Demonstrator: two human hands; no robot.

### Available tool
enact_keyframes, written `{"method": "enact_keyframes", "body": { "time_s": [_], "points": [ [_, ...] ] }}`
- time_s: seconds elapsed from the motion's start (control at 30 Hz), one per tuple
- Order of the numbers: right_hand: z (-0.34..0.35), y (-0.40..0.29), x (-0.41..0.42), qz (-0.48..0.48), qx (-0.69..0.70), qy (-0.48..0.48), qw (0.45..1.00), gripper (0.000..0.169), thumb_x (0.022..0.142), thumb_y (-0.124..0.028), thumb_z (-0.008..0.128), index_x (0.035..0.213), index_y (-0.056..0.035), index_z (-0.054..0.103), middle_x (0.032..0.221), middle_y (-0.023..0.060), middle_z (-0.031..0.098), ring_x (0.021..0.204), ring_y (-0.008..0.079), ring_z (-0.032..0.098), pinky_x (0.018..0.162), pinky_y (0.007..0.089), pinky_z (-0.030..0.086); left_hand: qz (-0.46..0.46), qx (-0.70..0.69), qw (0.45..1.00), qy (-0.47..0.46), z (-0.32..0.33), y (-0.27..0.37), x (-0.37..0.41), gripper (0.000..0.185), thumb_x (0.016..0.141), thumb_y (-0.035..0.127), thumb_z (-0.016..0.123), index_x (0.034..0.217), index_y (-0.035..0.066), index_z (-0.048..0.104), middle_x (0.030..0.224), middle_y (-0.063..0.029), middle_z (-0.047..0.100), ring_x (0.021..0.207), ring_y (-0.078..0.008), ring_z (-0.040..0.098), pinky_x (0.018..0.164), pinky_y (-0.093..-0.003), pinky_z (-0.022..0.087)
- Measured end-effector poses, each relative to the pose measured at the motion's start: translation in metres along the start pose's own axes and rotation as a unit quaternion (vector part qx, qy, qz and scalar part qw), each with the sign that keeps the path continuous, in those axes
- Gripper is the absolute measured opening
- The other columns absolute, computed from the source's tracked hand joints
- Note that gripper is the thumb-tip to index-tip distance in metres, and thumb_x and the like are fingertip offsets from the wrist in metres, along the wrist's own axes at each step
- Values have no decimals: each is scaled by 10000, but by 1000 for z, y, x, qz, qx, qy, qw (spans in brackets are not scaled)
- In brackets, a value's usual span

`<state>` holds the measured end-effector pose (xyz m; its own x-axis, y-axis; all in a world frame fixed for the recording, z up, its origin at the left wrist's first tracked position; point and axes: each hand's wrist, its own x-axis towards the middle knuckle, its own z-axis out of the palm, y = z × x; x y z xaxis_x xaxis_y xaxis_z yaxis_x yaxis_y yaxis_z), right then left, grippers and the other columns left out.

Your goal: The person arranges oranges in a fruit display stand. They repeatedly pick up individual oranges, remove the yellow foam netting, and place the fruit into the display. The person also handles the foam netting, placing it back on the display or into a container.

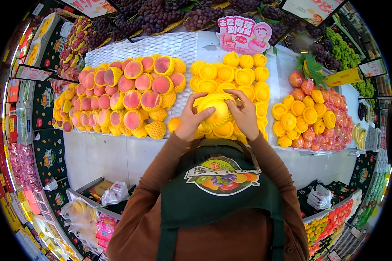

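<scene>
A yellow peach (218, 110) in a yellow foam net sleeve (215, 98) is between my two hands, above the rows of yellow fruit. My left hand (196, 114) holds it from the left, with the thumb across its front. On the right side, my right hand (241, 110) grips the sleeve's edge with thumb and fingers. Netted yellow fruits (243, 77) stand in rows behind and under the hands. One fruit without a visible sleeve (174, 124) lies beside my left wrist. Netted pink peaches (133, 69) are piled to the left.
Plastic-wrapped red fruits (338, 114) and more netted yellow fruits (300, 124) are heaped at right. Dark grapes (199, 18) line the back, behind a pink sign (244, 35). Plastic bags (115, 193) lie at lower left, others (320, 197) at lower right.
</scene>
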<state>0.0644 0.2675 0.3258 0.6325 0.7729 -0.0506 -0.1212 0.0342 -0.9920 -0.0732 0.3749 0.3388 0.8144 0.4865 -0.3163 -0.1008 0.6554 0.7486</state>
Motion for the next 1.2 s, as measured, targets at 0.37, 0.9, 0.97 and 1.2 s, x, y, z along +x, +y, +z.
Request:
{"method": "enact_keyframes", "body": {
  "time_s": [0.37, 0.9, 0.97, 1.2],
  "points": [
    [-1, -5, -5, -152, -279, -68, 946, 330, 881, -42, 593, 1207, -55, 543, 891, 20, 537, 747, 61, 537, 619, 219, 446, -44, 101, 990, -93, -16, 11, 6, 520, 817, 48, 668, 1293, 27, 461, 1166, -71, 551, 1040, -142, 562, 900, -277, 471],
    [-7, -5, -8, -269, -425, 15, 864, 414, 862, 6, 561, 1265, -52, 486, 926, 105, 481, 722, 151, 536, 583, 258, 460, 98, -5, 989, 113, 24, -20, 4, 459, 839, 62, 663, 1255, 10, 474, 1141, -99, 562, 1025, -140, 558, 882, -264, 472],
    [-6, -8, -12, -131, -323, 15, 937, 446, 860, 16, 554, 1290, -51, 456, 952, 112, 486, 742, 166, 549, 590, 277, 469, 117, -7, 984, 133, 26, -21, 6, 456, 844, 64, 657, 1256, 10, 468, 1137, -97, 562, 1022, -141, 558, 880, -264, 472],
    [8, -3, -26, 56, -145, -10, 988, 449, 889, -24, 519, 1324, -34, 405, 1032, 115, 494, 750, 132, 562, 622, 279, 477, 152, -3, 969, 194, 29, -25, 6, 462, 857, 84, 657, 1258, 11, 440, 1148, -103, 548, 1016, -149, 560, 872, -273, 476]
  ]
}}
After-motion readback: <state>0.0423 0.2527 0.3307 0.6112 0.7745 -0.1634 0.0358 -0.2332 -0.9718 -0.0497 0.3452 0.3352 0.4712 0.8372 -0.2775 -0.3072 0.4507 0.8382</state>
